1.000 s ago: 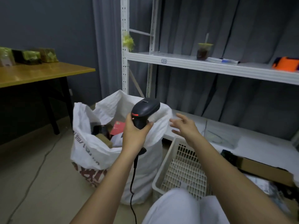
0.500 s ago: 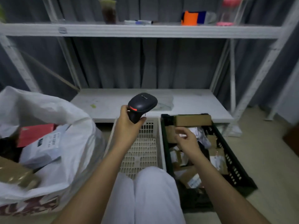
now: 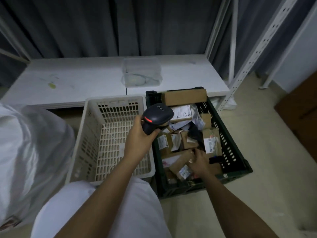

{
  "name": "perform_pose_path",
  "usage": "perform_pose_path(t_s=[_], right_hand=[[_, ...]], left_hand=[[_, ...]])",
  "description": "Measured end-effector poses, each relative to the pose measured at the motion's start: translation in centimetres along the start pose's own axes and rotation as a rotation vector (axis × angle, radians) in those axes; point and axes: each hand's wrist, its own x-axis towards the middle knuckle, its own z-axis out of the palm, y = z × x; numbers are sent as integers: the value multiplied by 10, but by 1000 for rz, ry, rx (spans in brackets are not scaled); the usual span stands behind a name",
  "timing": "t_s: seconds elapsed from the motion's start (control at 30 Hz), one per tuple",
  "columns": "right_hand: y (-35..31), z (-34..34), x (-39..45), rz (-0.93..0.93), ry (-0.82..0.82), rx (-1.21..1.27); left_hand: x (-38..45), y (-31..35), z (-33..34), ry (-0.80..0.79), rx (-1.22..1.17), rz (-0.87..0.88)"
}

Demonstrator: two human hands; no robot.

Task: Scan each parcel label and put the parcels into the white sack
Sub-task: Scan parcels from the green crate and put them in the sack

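— Since half a second ago, what has changed?

— View has tipped down: the upper shelf is out of sight, the white sack (image 3: 29,152) has slid to the left edge, and the right hand (image 3: 199,162) has sunk deeper into the dark crate (image 3: 240,162).

— How much room is there to move?

— Bare beige floor (image 3: 265,134) lies open to the right of the crate. The white slotted basket (image 3: 82,134) stands between sack and crate, its right wall just beside the crate's left wall. The low white shelf board (image 3: 77,79) runs behind both, with a white perforated rack post (image 3: 253,54) at its right end.

— And the parcels?

— Brown cardboard boxes and padded bags with white labels, heaped loosely in the crate; a long plain box (image 3: 184,97) lies along the far end.

— The hands?

— Left hand (image 3: 139,140) is wrapped round the grip of the dark scanner (image 3: 157,115), a red strip lit on its head, held over the crate's left rim. The right hand's fingers curl onto a brown parcel (image 3: 181,157) near the front; whether they truly grip it I cannot tell.

— Anything else?

— A clear plastic tub (image 3: 141,73) on the shelf board, grey curtain (image 3: 120,23) behind.
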Motion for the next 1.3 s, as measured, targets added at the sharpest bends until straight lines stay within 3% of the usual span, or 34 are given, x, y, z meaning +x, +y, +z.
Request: perform_pose_path(t_s=[0.2, 0.53, 0.63, 0.8, 0.93, 1.1, 1.3], right_hand=[[1, 6, 9, 29, -341, -283], [-11, 27, 12, 127, -236, -517], [-17, 7, 8, 112, -234, -254], [-41, -38, -12, 42, -94, 582], [-89, -75, -44, -18, -309, 1163], [-154, -103, -70, -84, -525, 1415], [-226, -116, -92, -167, -719, 1394]], left_hand=[[2, -19, 8, -32, -7, -73], [1, -30, 15, -13, -43, -66], [-1, -33, 16, -15, -30, -63], [-2, -30, 12, 17, -120, -77], [7, -13, 4, 2, -228, -73], [18, 27, -30, 57, -291, 24], [15, 51, -83, 182, -242, 47]])
